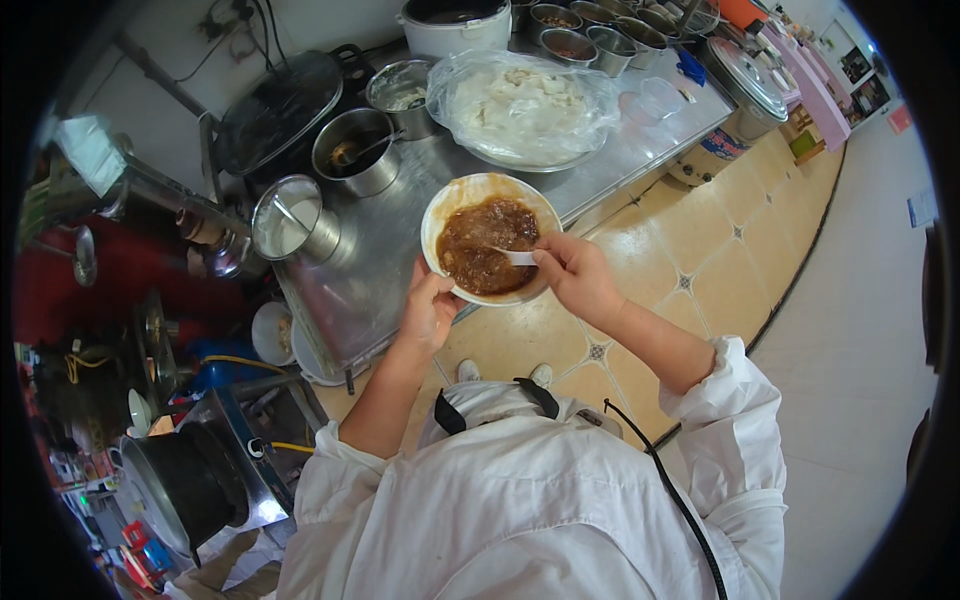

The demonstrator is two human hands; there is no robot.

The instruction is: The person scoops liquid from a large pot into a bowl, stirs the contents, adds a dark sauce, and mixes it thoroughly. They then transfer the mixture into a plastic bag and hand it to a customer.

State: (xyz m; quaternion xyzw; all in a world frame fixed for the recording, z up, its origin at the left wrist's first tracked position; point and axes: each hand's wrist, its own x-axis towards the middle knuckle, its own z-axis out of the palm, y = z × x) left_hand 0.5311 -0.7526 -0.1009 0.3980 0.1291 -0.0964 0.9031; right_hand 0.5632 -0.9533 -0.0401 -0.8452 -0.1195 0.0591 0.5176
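Observation:
My left hand (433,309) grips the near left rim of a white bowl (433,225), thumb on the edge and fingers underneath. Lumpy brown sauce (480,236) fills much of the bowl and smears its inner wall. Between the thumb and fingers of my right hand (581,274) is the handle of a white spoon (519,258); its head is sunk in the sauce and hidden. The bowl is held tilted over the front edge of a stainless steel table (375,247).
On the table stand a steel pot of white liquid (289,232), a pot of dark sauce with a ladle (356,154), and a plastic-covered heap of pale food (525,112). Several steel containers (568,46) stand behind. A large lidded pot (172,480) sits on a stove at left.

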